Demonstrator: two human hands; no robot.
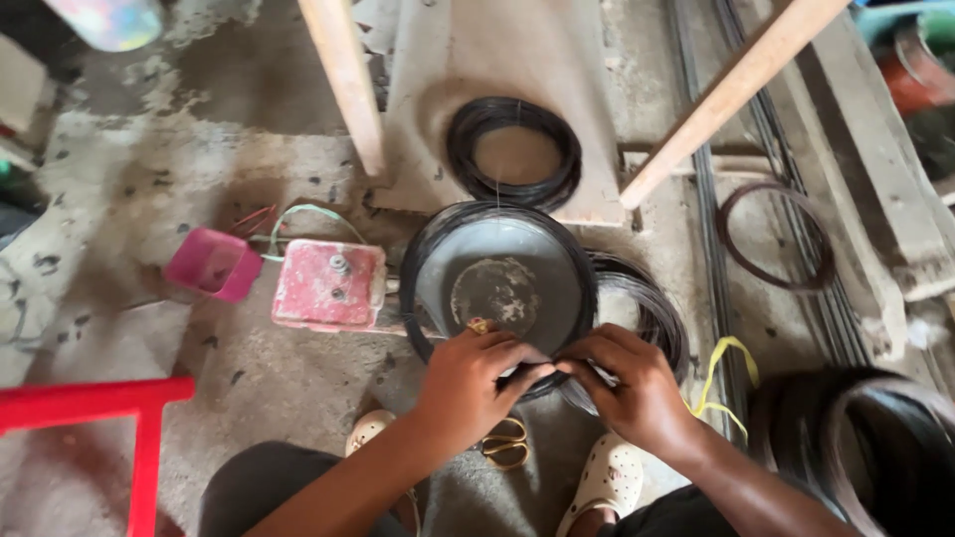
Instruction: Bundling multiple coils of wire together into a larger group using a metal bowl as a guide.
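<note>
A coil of thin black wire (433, 239) is wound around a round grey metal disc (502, 283) on the concrete floor in front of me. My left hand (468, 383) and my right hand (632, 383) meet at the coil's near edge, fingertips pinching the wire there. A ring shows on my left hand. Another black wire coil (657, 308) lies partly under the right side of the disc. Below my hands sit small brass-coloured scissors (507, 443) between my feet in pale clogs.
A red-topped box (328, 283) and a pink container (212, 264) lie left of the disc. A further wire coil (512, 149) rests on a board behind, a rusty ring (776, 234) at right, large coils (875, 438) at lower right. Two wooden legs slant above; a red stool (99, 413) stands left.
</note>
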